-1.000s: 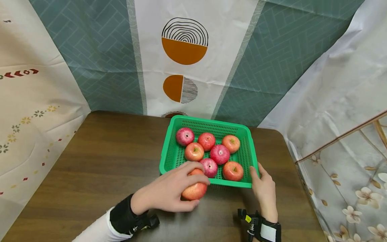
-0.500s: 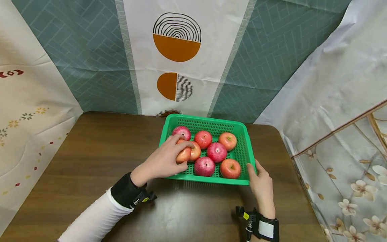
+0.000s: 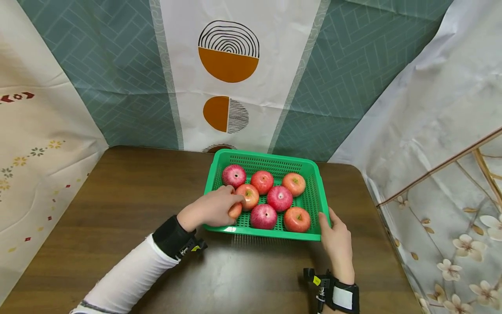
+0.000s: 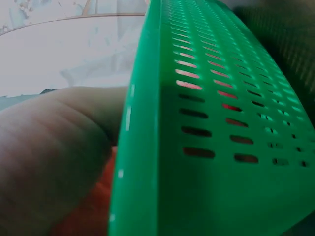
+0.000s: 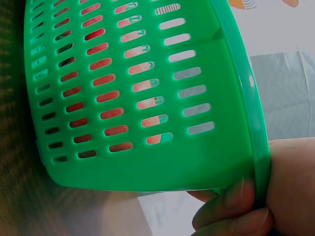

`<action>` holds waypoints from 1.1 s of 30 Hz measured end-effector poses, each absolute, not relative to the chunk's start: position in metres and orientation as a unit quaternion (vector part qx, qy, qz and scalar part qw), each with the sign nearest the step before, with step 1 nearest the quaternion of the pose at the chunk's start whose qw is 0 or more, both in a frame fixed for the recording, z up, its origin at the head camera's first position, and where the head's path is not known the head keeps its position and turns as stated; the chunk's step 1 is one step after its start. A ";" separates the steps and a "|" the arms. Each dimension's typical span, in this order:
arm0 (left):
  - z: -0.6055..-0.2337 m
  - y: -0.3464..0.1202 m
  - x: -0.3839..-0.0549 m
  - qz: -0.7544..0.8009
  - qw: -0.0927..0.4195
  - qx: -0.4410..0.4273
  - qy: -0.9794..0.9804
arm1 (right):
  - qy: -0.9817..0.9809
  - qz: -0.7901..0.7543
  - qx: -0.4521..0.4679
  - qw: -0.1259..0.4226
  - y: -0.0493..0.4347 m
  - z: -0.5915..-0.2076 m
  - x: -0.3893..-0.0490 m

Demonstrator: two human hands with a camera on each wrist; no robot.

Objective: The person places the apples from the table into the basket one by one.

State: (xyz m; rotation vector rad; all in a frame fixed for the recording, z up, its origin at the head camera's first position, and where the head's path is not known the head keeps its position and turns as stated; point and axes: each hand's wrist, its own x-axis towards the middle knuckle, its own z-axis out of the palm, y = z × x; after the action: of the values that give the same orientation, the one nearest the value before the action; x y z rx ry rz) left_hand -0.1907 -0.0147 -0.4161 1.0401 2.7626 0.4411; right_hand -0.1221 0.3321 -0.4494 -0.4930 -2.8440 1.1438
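Note:
A green perforated plastic basket (image 3: 270, 233) holds several red and pink apples. My left hand (image 3: 213, 207) reaches over its left front corner and grips a red-orange apple (image 3: 235, 211) low inside, mostly covered by the fingers. Right beside it lies a yellow-red apple (image 3: 247, 197), and a darker pink apple (image 3: 263, 216) sits to its right. In the left wrist view the hand (image 4: 54, 152) dips behind the basket's wall (image 4: 206, 191), with a bit of red apple below it. My right hand (image 3: 336, 237) grips the basket's right front corner, fingertips (image 5: 236, 201) curled at the rim.
The basket stands on a dark brown wooden table (image 3: 157, 183), near its back edge. Behind hangs a patterned teal and white cloth (image 3: 306, 65). Pale printed cloths rise at the left (image 3: 39, 196) and right (image 3: 431, 131) of the table.
My left hand has carried its apple from in front of the basket over the front rim and down into the left front corner. The right hand keeps its grip on the basket's corner.

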 end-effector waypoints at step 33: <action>-0.404 -0.016 -0.183 0.162 0.088 0.343 0.921 | -0.918 0.360 -0.165 0.011 0.341 -0.451 -0.128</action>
State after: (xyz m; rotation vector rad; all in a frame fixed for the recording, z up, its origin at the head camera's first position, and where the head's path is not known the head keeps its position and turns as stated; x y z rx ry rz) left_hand -0.1830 -0.0164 -0.4042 1.0226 2.7423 0.4827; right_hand -0.1277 0.3407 -0.4507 -0.5143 -2.8649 1.1246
